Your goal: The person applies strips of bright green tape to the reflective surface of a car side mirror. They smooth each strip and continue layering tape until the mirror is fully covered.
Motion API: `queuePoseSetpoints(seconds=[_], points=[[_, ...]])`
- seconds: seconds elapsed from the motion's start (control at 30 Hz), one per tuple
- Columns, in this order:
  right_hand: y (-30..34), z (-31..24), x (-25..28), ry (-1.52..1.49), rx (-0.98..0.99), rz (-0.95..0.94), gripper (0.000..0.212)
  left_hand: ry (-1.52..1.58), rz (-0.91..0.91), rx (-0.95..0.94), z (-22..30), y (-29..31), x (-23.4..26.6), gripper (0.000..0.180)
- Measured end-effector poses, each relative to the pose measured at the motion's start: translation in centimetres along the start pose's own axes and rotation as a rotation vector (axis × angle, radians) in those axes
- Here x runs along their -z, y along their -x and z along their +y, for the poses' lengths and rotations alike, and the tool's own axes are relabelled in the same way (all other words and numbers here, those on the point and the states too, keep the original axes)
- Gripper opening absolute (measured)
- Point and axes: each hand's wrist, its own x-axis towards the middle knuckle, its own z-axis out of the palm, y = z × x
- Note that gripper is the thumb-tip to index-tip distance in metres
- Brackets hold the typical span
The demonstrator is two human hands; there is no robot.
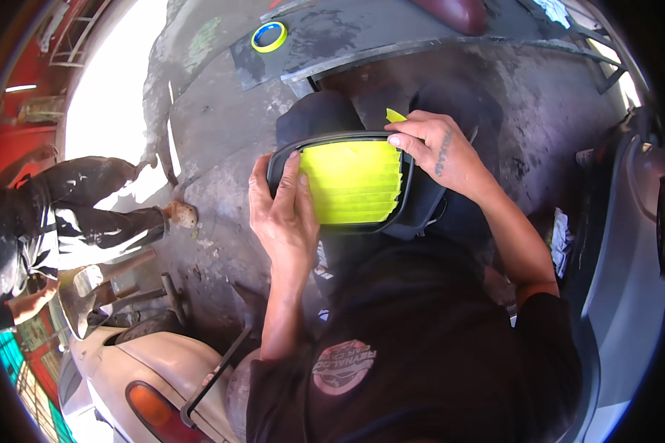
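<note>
A black car side mirror (403, 214) rests over my lap, its face covered by overlapping strips of yellow masking tape (351, 184). My left hand (282, 214) is closed round the mirror's left edge, with its fingers lying on the rim and the tape. At the upper right corner, my right hand (447, 155) pinches by the rim, thumb against the edge. A short loose piece of yellow tape (395, 116) sticks up from between its fingers. The undersides of both hands are hidden.
Ahead, a roll of yellow tape (256, 38) lies on a dark, stained surface, with a maroon rounded part (454, 13) farther right. Another person (89, 199) is at my left. A cream vehicle body with an orange light (151, 402) stands lower left; a grey panel (617, 295) is close on my right.
</note>
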Motion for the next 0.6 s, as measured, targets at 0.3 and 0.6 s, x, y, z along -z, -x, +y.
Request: queuePoseSetpoints(seconds=[0.3,0.6], points=[[1.2,1.8,-2.9,0.059,0.202,0.251,0.011,0.362,0.032,0.074,-2.4,3.6,-0.4,0.031],[1.6,-0.3,0.2,0.221,0.039,0.161,0.028,0.658,0.084,-0.124,-4.9,-0.9,-3.9,0.037]])
